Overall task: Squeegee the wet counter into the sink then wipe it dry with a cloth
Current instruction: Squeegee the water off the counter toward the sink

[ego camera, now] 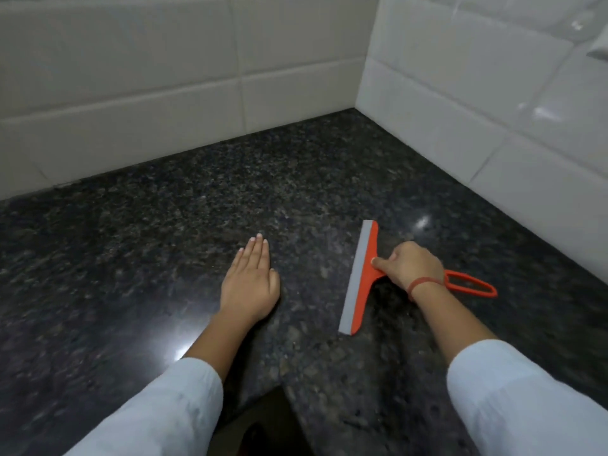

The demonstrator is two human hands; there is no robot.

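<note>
Here the right hand grips the orange plastic squeegee on the dark speckled granite counter. The left hand lies flat nearby, fingers straight.

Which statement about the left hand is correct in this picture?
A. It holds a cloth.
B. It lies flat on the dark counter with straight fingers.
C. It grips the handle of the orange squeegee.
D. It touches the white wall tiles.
B: the left hand rests palm down on the counter, holding nothing; the right hand grips the squeegee.
</note>
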